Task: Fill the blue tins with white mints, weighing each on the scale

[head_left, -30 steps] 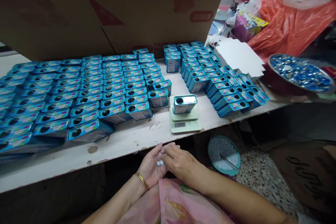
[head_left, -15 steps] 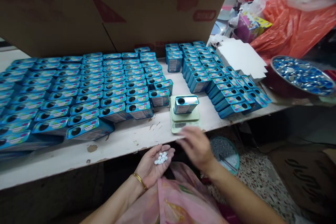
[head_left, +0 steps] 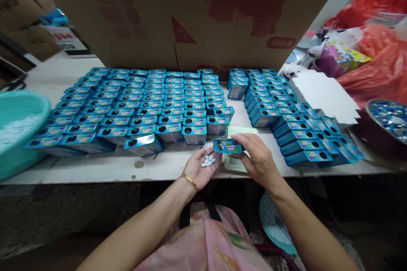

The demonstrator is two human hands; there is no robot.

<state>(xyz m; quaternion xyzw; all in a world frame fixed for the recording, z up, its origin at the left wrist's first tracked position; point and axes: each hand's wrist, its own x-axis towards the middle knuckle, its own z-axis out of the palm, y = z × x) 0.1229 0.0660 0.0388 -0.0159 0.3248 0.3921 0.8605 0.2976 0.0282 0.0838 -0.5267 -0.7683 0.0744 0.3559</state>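
My left hand point(head_left: 201, 167) is cupped palm up at the table's front edge, with several small white candies point(head_left: 208, 161) lying in it. A gold bracelet point(head_left: 190, 181) circles that wrist. My right hand point(head_left: 258, 159) grips a blue tin point(head_left: 227, 146), its top hole turned toward the left hand, just above the candies. The pale green scale point(head_left: 234, 161) lies under and behind the right hand, mostly hidden. Many more blue tins with open round holes stand in rows to the left point(head_left: 143, 106) and to the right point(head_left: 280, 110).
A large cardboard sheet point(head_left: 190, 12) stands behind the tins. A teal basin point(head_left: 19, 135) with white pieces sits at the left, a metal bowl of blue caps point(head_left: 389, 120) at the right. White flat cartons point(head_left: 324, 93), red bags point(head_left: 378, 55), and a teal bowl point(head_left: 270, 224) under the table.
My right hand left the candies in my left palm, reached to the scale and lifted the tin off it. Both hands rose to the table edge. The camera view shifted left.
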